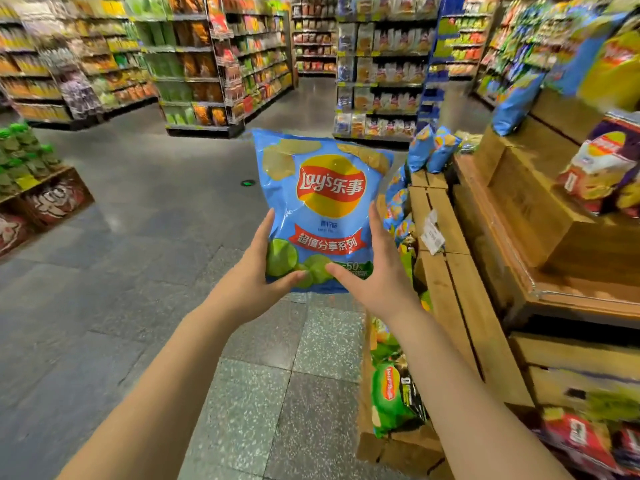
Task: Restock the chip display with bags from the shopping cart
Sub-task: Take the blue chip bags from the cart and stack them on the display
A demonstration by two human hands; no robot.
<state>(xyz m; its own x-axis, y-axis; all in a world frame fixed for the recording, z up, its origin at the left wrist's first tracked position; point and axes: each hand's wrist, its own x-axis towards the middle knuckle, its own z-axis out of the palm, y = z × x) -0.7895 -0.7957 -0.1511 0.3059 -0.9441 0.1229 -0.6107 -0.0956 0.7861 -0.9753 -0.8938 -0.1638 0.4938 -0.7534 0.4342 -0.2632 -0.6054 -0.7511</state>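
A large light-blue chip bag (322, 202) with a red and yellow logo and green limes hangs upright in front of me, over the floor. My left hand (258, 268) grips its lower left edge, thumb across the front. My right hand (375, 271) grips its lower right edge the same way. The wooden chip display (460, 271) stands to the right of the bag, with blue bags (433, 148) on its far end and green bags (393, 393) low on its near side. No shopping cart is in view.
Tall stocked shelves (194, 64) line the aisles ahead. A low display with green packs (24, 157) sits at the left. More chip bags (602, 168) lie on the upper wooden tier at the right. Grey tiled floor (138, 254) stretches between them.
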